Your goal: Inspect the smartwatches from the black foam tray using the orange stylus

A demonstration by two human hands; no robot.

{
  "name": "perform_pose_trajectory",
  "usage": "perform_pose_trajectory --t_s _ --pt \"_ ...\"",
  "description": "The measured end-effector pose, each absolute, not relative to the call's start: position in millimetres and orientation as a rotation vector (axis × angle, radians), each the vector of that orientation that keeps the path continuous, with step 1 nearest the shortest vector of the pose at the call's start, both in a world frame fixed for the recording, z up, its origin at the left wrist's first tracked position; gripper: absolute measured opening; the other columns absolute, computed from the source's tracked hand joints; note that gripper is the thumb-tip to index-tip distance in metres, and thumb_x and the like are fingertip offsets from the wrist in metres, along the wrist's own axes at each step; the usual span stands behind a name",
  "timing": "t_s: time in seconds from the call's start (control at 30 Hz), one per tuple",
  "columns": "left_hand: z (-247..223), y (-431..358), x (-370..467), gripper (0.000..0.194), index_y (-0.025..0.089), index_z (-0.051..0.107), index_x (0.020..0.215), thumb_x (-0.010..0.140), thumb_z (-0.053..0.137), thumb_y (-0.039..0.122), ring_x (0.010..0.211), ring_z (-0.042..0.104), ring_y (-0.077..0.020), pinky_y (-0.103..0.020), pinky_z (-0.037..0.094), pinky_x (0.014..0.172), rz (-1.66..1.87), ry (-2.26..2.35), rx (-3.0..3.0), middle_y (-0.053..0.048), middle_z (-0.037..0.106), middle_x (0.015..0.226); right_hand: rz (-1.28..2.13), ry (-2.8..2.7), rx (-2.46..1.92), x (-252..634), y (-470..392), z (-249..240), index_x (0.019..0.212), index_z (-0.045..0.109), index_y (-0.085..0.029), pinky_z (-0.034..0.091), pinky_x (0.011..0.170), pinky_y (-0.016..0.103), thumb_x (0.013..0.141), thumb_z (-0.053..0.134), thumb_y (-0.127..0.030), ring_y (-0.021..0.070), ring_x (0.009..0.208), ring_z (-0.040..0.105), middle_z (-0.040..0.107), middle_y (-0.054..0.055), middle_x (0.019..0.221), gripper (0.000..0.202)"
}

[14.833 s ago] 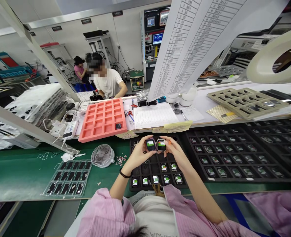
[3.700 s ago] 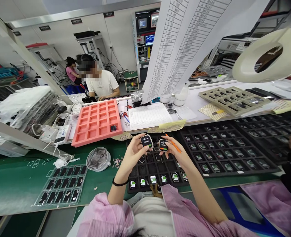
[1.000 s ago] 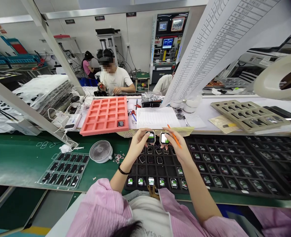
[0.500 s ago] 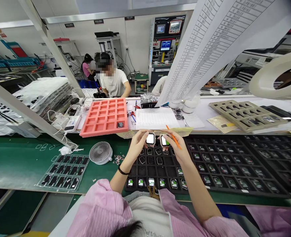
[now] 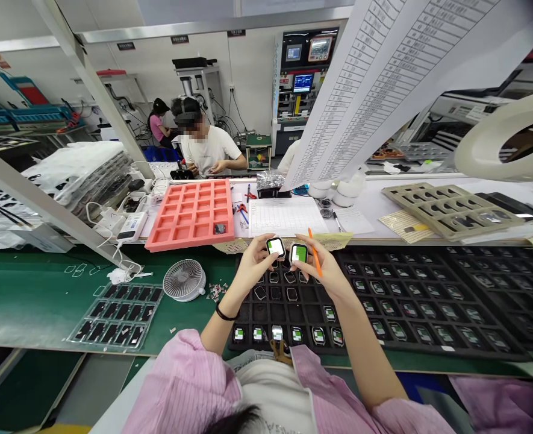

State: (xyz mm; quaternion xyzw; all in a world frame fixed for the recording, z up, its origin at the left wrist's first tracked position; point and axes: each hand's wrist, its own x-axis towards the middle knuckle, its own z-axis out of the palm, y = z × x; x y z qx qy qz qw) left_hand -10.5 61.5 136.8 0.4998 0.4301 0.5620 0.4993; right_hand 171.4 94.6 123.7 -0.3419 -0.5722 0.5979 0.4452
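My left hand [image 5: 253,264] grips a small square watch-like unit [image 5: 276,247] by its edges, its face white and green. In my right hand [image 5: 320,265] is a second such unit [image 5: 299,254], also showing green and white. An orange stick [image 5: 314,252] is tucked between the fingers of that same hand. Both units are held side by side with a small gap, above a black foam tray [image 5: 270,312]. Bare frames lie in the tray's upper slots, and several units with green and white faces sit in its lower row.
A pink tray [image 5: 193,214] and a paper form [image 5: 288,217] lie on the raised shelf. A small fan [image 5: 184,280] and a clear tray [image 5: 117,316] are at the left. More black trays [image 5: 411,313] extend right. Across the shelf sits a person [image 5: 207,147].
The left unit has tilted and its face now shows green as well as white. The right unit has turned to face me more fully. The person opposite has brought their hands together.
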Motion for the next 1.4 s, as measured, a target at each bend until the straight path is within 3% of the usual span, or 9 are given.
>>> perform_pose_trajectory --t_s 0.1,0.23,0.4,0.6,0.77,0.93,1.1,1.27,1.4 --pt "138 62 -10 0.040 0.017 0.055 0.113 0.080 0.066 0.037 0.070 0.065 -0.0124 -0.017 0.045 0.046 1.384 1.099 1.182 -0.009 0.066 0.103 1.462 -1.398 -0.881 171 95 124 0.127 0.055 -0.028 0.041 0.038 0.023 0.072 0.076 -0.037 0.0134 0.060 0.064 0.062 0.010 0.120 0.059" --pt "140 63 -10 0.033 0.017 0.060 0.101 0.082 0.063 0.044 0.055 0.060 -0.0092 -0.017 0.040 0.040 1.386 1.169 1.183 -0.005 0.068 0.085 1.461 -1.355 -0.901 169 96 126 0.121 0.059 -0.025 0.035 0.035 0.023 0.075 0.073 -0.040 0.0101 0.048 0.058 0.069 0.008 0.102 0.051" --pt "137 65 -10 0.032 0.017 0.060 0.092 0.082 0.063 0.047 0.044 0.056 -0.0086 -0.017 0.030 0.035 1.345 1.175 1.189 0.000 0.062 0.067 1.467 -1.294 -0.948 167 93 134 0.112 0.064 -0.023 0.040 0.038 0.024 0.073 0.074 -0.043 0.0095 0.047 0.052 0.070 0.004 0.085 0.045" --pt "133 63 -12 0.039 0.020 0.056 0.110 0.079 0.070 0.038 0.068 0.065 -0.0124 -0.016 0.040 0.042 1.255 1.081 1.274 -0.005 0.063 0.097 1.466 -1.234 -0.972 165 94 133 0.106 0.066 -0.023 0.041 0.040 0.022 0.071 0.076 -0.041 0.0094 0.051 0.049 0.067 0.002 0.078 0.041" --pt "134 61 -12 0.046 0.019 0.053 0.112 0.074 0.074 0.035 0.074 0.063 -0.0132 -0.015 0.041 0.043 1.234 1.114 1.248 -0.007 0.063 0.102 1.476 -1.305 -0.943 167 96 127 0.112 0.064 -0.024 0.043 0.040 0.025 0.073 0.075 -0.040 0.0097 0.048 0.050 0.069 0.004 0.086 0.044" --pt "135 67 -10 0.039 0.017 0.056 0.099 0.074 0.073 0.041 0.060 0.055 -0.0076 -0.016 0.045 0.047 1.325 1.092 1.165 -0.002 0.063 0.084 1.506 -1.452 -0.899 172 98 118 0.124 0.057 -0.028 0.052 0.052 0.029 0.073 0.076 -0.035 0.0102 0.053 0.059 0.066 0.007 0.110 0.056" --pt "135 70 -11 0.041 0.016 0.057 0.089 0.074 0.069 0.051 0.051 0.050 -0.0067 -0.017 0.043 0.041 1.321 1.119 1.102 0.002 0.057 0.068 1.516 -1.506 -0.846 173 98 112 0.126 0.056 -0.028 0.053 0.052 0.028 0.070 0.078 -0.031 0.0115 0.057 0.060 0.066 0.007 0.110 0.060" --pt "136 68 -12 0.040 0.016 0.057 0.099 0.076 0.069 0.047 0.051 0.053 -0.0052 -0.015 0.040 0.040 1.293 1.074 1.137 -0.001 0.062 0.079 1.552 -1.441 -0.833 171 97 115 0.126 0.054 -0.027 0.040 0.038 0.022 0.075 0.074 -0.035 0.0105 0.056 0.060 0.064 0.010 0.117 0.055" --pt "134 68 -13 0.043 0.017 0.055 0.113 0.082 0.063 0.045 0.056 0.060 -0.0067 -0.013 0.035 0.038 1.266 1.058 1.205 -0.007 0.064 0.100 1.543 -1.404 -0.873 172 95 121 0.124 0.057 -0.027 0.037 0.038 0.022 0.078 0.070 -0.036 0.0098 0.055 0.061 0.062 0.009 0.118 0.049"
